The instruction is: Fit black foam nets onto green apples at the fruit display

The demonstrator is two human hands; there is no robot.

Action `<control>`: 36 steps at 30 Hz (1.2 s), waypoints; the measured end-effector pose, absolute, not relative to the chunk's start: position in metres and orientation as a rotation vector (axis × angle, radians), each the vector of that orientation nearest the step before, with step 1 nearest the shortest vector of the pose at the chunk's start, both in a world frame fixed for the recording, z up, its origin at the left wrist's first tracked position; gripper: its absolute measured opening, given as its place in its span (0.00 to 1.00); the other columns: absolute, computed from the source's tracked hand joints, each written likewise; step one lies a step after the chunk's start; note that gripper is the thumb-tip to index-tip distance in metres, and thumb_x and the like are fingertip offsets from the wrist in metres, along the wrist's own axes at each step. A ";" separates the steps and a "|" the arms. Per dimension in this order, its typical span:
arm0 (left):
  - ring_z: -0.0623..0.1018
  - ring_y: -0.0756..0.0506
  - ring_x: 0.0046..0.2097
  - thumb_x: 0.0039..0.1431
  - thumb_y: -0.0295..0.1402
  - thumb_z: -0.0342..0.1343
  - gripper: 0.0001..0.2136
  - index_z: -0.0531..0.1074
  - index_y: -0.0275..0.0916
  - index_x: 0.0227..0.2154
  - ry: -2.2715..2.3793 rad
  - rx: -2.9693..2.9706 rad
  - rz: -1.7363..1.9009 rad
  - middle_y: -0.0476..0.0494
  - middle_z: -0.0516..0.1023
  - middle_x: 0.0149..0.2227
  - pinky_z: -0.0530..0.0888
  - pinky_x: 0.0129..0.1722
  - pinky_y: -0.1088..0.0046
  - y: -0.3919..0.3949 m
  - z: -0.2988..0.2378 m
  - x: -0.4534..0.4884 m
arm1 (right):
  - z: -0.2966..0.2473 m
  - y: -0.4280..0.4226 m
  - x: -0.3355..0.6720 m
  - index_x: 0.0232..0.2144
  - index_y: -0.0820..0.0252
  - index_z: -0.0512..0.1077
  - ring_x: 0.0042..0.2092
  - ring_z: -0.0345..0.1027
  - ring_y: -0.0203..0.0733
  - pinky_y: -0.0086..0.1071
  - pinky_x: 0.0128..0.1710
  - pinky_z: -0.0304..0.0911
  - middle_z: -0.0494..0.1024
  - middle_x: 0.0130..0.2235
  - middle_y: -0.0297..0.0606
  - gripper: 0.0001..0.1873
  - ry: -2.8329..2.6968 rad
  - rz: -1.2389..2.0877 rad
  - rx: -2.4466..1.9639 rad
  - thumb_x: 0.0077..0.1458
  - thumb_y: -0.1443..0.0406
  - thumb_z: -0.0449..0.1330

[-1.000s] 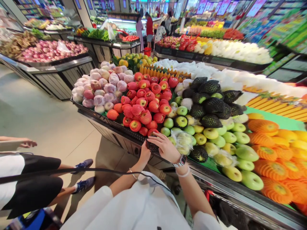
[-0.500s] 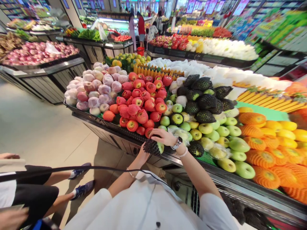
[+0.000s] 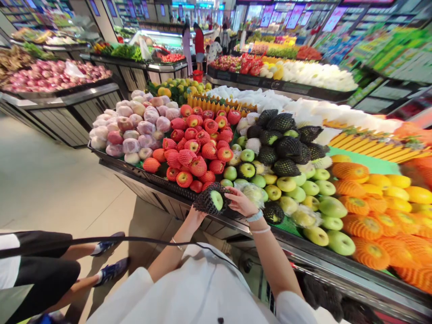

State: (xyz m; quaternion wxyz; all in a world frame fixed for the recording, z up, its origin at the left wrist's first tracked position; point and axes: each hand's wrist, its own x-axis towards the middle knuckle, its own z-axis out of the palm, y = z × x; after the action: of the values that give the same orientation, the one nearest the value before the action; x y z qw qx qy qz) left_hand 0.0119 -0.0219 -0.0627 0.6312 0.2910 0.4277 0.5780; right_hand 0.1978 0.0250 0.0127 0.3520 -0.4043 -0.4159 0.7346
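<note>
A green apple (image 3: pixel 216 200) in a black foam net (image 3: pixel 201 201) is held in front of me, over the front edge of the fruit stand. My left hand (image 3: pixel 197 216) supports it from below, its fingers mostly hidden behind the net. At the net's right edge, the fingers of my right hand (image 3: pixel 240 201) pinch the foam. The net is spread wide, and the apple's pale green end shows in its opening. Just beyond my hands lie red apples in red foam nets (image 3: pixel 197 165) and loose green apples (image 3: pixel 230 173).
Black-netted fruit (image 3: pixel 286 148) is heaped behind the green apples, with orange-netted fruit (image 3: pixel 371 252) on the right. Wrapped pale pink fruit (image 3: pixel 131 146) fills the left end. A person's shoe (image 3: pixel 113 271) is on the floor at left. A black cable (image 3: pixel 141 239) crosses before me.
The apple has turned so its end faces up, and the net has opened wider around it. My right hand has moved from above the apple to its right side.
</note>
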 end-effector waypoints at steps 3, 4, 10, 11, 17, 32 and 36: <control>0.78 0.41 0.40 0.42 0.49 0.62 0.22 0.71 0.41 0.37 0.945 0.567 1.270 0.41 0.79 0.39 0.75 0.42 0.58 -0.023 -0.059 0.014 | 0.013 0.023 0.194 0.38 0.56 0.70 0.15 0.43 0.24 0.19 0.11 0.41 0.63 0.21 0.23 0.16 -0.813 1.857 -1.011 0.44 0.60 0.64; 0.78 0.41 0.40 0.41 0.49 0.63 0.22 0.71 0.41 0.37 0.949 0.550 1.265 0.41 0.79 0.39 0.75 0.42 0.59 -0.024 -0.058 0.015 | 0.012 0.022 0.191 0.38 0.56 0.70 0.16 0.45 0.25 0.20 0.12 0.43 0.64 0.21 0.24 0.16 -0.766 1.796 -0.993 0.45 0.58 0.62; 0.78 0.44 0.38 0.43 0.46 0.62 0.20 0.71 0.41 0.37 0.978 0.416 1.313 0.42 0.79 0.39 0.76 0.38 0.63 -0.021 -0.053 0.017 | -0.011 0.001 0.167 0.40 0.55 0.68 0.25 0.61 0.31 0.23 0.18 0.58 0.68 0.29 0.31 0.17 -0.737 1.452 -0.993 0.49 0.55 0.57; 0.78 0.45 0.38 0.44 0.45 0.62 0.20 0.70 0.40 0.38 0.983 0.412 1.344 0.43 0.79 0.40 0.76 0.38 0.64 -0.020 -0.051 0.016 | -0.015 -0.003 0.165 0.40 0.55 0.68 0.26 0.62 0.32 0.24 0.19 0.60 0.68 0.30 0.30 0.17 -0.765 1.486 -1.003 0.50 0.55 0.57; 0.76 0.46 0.43 0.41 0.42 0.64 0.24 0.67 0.40 0.43 1.028 0.538 1.480 0.42 0.77 0.44 0.74 0.44 0.68 -0.022 -0.039 0.013 | -0.023 -0.007 0.165 0.35 0.55 0.67 0.31 0.67 0.37 0.34 0.30 0.71 0.71 0.32 0.33 0.15 -0.756 1.648 -1.002 0.44 0.58 0.63; 0.76 0.49 0.35 0.35 0.34 0.68 0.23 0.72 0.38 0.38 0.998 0.504 1.378 0.45 0.78 0.38 0.73 0.32 0.76 -0.026 -0.025 0.016 | 0.006 -0.006 0.185 0.58 0.52 0.60 0.64 0.47 0.51 0.49 0.62 0.49 0.55 0.64 0.41 0.32 -1.505 0.890 -0.921 0.54 0.47 0.53; 0.75 0.49 0.30 0.34 0.33 0.69 0.20 0.73 0.37 0.35 0.998 0.451 1.234 0.46 0.79 0.33 0.72 0.26 0.77 -0.024 -0.021 0.018 | 0.010 0.003 0.186 0.58 0.51 0.61 0.62 0.54 0.50 0.47 0.61 0.49 0.63 0.61 0.40 0.31 -1.717 0.925 -0.877 0.57 0.46 0.48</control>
State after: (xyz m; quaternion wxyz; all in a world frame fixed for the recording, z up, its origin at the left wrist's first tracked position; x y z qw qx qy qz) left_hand 0.0179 -0.0243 -0.0214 0.6786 0.2006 0.4441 0.5495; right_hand 0.1862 0.0029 0.0098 0.4808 -0.3595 -0.7041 0.3792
